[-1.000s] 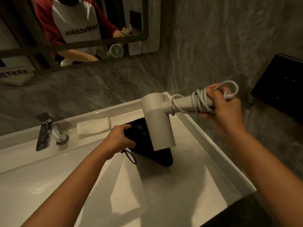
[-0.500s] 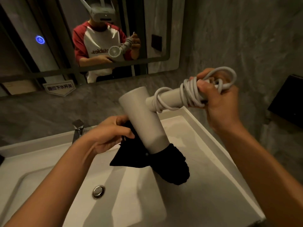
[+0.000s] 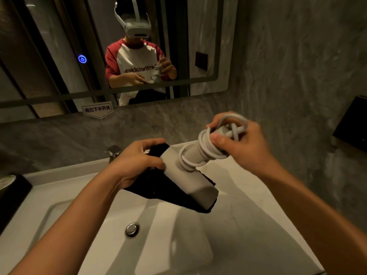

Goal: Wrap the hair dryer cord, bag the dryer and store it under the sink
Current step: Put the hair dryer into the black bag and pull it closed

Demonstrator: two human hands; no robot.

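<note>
I see the white sink (image 3: 65, 219) filling the lower view, its drain (image 3: 132, 229) now in sight where a second ago a folded towel lay by the tap; the view has swung up and left, and the mirror (image 3: 59, 56) shows more of the room. Over the basin, the black bag (image 3: 158, 192) has come up off the sink's right side and now hangs in the air, gathered at its mouth in my left hand (image 3: 137, 159), whose fingers (image 3: 156, 165) are curled and pinching the cloth against the dryer's barrel. The hair dryer (image 3: 190, 175) has tipped so its barrel lies along the bag, nozzle end toward me, seemingly resting on the cloth and not yet inside it. My right hand (image 3: 238, 139) grips the handle, fingers closed round the coiled cord (image 3: 206, 149), thumb pressing the loops. Wrapping looks done; I judge bagging is just starting, and the loose loop could snag the opening.
</note>
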